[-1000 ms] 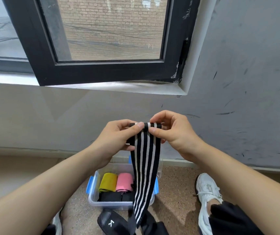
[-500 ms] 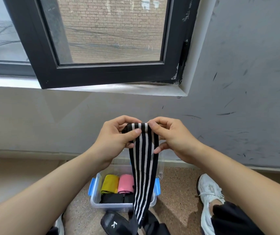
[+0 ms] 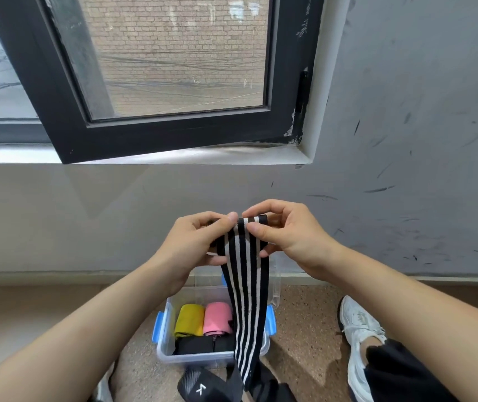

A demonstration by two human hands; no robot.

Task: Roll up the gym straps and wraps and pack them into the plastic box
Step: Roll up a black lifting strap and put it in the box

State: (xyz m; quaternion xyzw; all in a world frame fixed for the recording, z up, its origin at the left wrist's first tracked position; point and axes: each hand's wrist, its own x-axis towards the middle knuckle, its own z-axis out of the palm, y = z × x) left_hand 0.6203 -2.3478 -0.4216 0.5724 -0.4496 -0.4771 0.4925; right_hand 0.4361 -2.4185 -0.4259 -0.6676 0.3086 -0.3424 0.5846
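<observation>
Several rolls sit in the clear plastic box [image 3: 203, 359] on the floor [image 3: 304, 329]: a yellow roll [image 3: 189, 319] at far left, a pink roll [image 3: 217, 317] touching it on the right, and black rolls [image 3: 200, 345] along the near side. The box top is open, with blue latches [image 3: 158, 326] at the left and right ends. A black strap [image 3: 200, 388] with a white mark lies on the floor just near of the box; cannot tell if they touch. A white sneaker [image 3: 359, 329] is on the right, apart from the box. The scuffed gray wall [image 3: 405, 140] is on the far side. A black window frame [image 3: 159, 134] above is swung inward, with brick seen through the glass.

The striped wrap [image 3: 246, 300], black and white, hangs from the hands down in front of the box's right half. It covers that part of the inside and the pink roll's right edge. Its lower end reaches the black gear at the bottom edge of the view.

Both hands are raised before the wall, above the box and close together, index tips nearly meeting. The left hand [image 3: 200, 242] pinches the wrap's top left, thumb on the near face and fingers curled behind. The right hand [image 3: 287, 236] pinches the top right, thumb on the near face and index curled over the top edge. The top end looks turned over; the number of turns cannot be told. Bare forearms enter from the bottom corners.
</observation>
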